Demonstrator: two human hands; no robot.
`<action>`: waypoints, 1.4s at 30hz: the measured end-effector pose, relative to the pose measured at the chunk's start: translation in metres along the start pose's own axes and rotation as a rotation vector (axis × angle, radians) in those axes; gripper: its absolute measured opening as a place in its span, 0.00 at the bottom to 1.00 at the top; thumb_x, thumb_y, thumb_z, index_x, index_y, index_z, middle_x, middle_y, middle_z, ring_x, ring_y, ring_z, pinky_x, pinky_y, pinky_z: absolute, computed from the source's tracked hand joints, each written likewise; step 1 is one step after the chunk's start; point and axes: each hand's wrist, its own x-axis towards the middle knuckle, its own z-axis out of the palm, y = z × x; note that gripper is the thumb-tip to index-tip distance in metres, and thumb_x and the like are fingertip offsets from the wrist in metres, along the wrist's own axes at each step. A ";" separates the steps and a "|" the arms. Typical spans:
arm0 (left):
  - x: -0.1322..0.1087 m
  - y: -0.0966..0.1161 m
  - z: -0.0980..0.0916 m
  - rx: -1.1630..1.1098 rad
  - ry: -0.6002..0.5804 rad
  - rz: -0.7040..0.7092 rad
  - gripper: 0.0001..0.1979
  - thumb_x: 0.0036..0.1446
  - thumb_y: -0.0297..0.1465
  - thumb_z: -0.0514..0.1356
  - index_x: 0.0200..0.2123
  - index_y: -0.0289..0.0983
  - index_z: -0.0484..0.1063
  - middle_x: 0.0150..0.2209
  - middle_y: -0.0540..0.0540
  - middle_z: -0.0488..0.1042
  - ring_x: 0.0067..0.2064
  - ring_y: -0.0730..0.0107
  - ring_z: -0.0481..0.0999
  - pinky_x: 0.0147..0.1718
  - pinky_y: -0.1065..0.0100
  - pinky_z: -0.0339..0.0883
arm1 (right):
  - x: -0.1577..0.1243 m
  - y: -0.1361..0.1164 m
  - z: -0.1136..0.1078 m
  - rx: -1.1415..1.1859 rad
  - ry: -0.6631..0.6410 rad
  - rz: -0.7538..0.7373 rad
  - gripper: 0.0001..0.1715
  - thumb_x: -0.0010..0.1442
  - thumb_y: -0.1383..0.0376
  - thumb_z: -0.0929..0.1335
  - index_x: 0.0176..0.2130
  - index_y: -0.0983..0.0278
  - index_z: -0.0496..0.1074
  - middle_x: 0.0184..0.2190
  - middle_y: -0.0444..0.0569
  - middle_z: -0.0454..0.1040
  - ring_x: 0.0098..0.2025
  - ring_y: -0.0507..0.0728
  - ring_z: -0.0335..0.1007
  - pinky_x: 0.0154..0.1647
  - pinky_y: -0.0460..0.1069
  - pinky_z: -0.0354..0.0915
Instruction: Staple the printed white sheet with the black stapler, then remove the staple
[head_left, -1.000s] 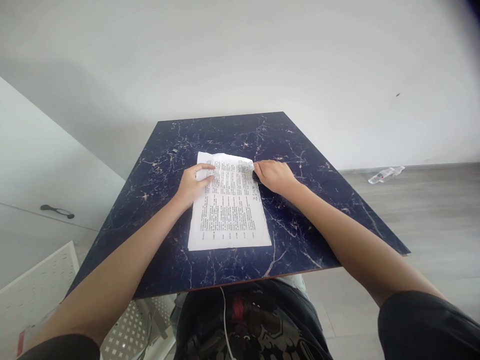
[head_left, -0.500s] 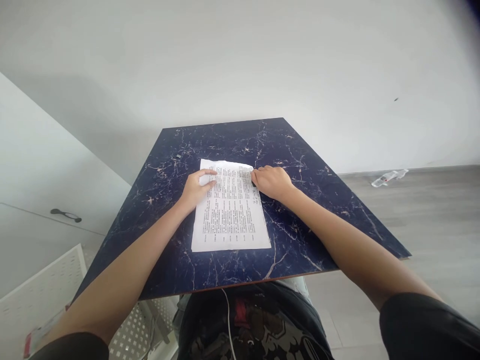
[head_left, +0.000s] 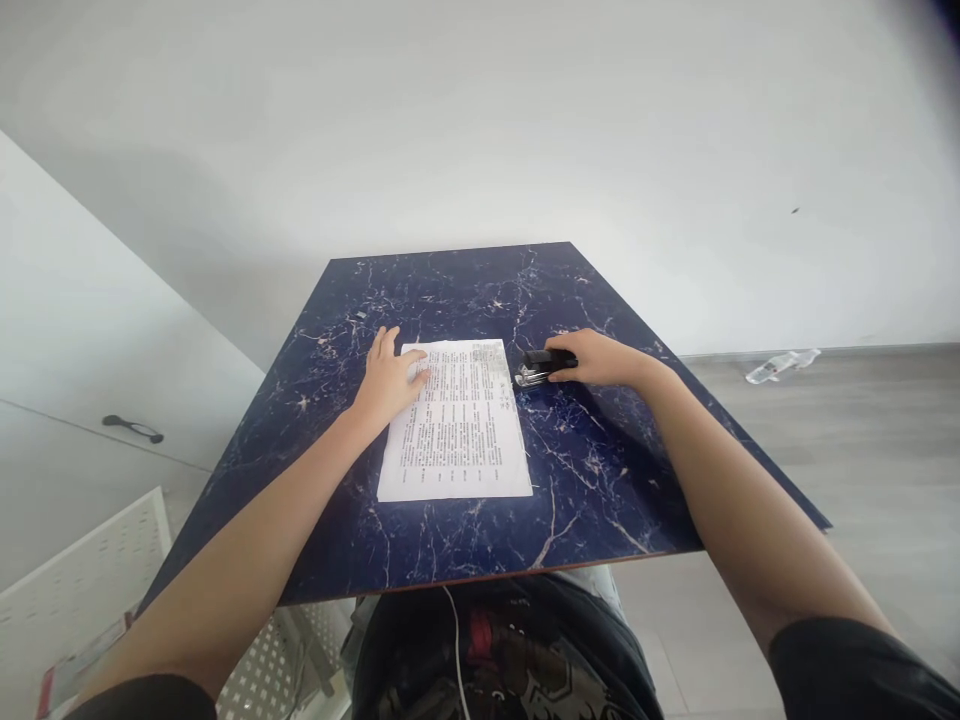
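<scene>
- Document [head_left: 454, 430], printed in dense lines: lies flat near the middle of the table, its long sides running away from the person. A loose edge along its right side suggests more than one sheet. Handwriting and a grey patch show near the upper right.
- Stapler [head_left: 546, 362], black with a bright metal nose: stands just right of the document, its nose toward the upper right edge; whether the two touch cannot be told.
- Right hand [head_left: 592, 357]: grips the rear of the stapler, fingers and thumb closed around it.
- Left hand [head_left: 391, 385]: spread open at the upper left of the document, thumb side over the paper, other fingers reaching beyond its edge; it grips nothing.
- State of the work, as judged: the sheets appear squared and laid flat, which counts as done. No staple can be made out at this size, so fastening is unconfirmed. The stapler is not yet set down, and the document is not yet released by the left hand.
- Table [head_left: 615, 480], dark blue with pale marbled veins: bears the document; a small grey piece [head_left: 361, 315] lies toward its far left.
- Surroundings: a clear plastic wrapper [head_left: 782, 366] lies on the floor [head_left: 885, 440] at right, beside the white wall [head_left: 480, 120].
</scene>
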 end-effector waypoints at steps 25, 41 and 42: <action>-0.002 0.017 0.005 -0.218 -0.472 0.120 0.46 0.50 0.52 0.69 0.68 0.45 0.59 0.63 0.34 0.69 0.55 0.41 0.77 0.45 0.54 0.73 | 0.035 -0.092 0.064 0.070 0.263 -0.090 0.08 0.61 0.61 0.72 0.38 0.61 0.70 0.35 0.49 0.76 0.37 0.59 0.69 0.34 0.51 0.59; -0.002 0.014 0.005 -0.218 -0.498 0.098 0.47 0.53 0.53 0.68 0.71 0.45 0.56 0.71 0.35 0.62 0.66 0.39 0.68 0.57 0.48 0.68 | 0.031 -0.067 0.050 0.159 0.220 -0.132 0.13 0.58 0.58 0.75 0.42 0.60 0.75 0.38 0.49 0.79 0.39 0.59 0.73 0.40 0.53 0.65; -0.002 0.013 0.005 -0.219 -0.501 0.095 0.48 0.53 0.53 0.68 0.72 0.46 0.56 0.71 0.35 0.61 0.66 0.38 0.68 0.58 0.48 0.68 | 0.030 -0.063 0.046 0.211 0.208 -0.131 0.16 0.57 0.57 0.75 0.44 0.60 0.76 0.40 0.50 0.80 0.41 0.59 0.74 0.42 0.53 0.66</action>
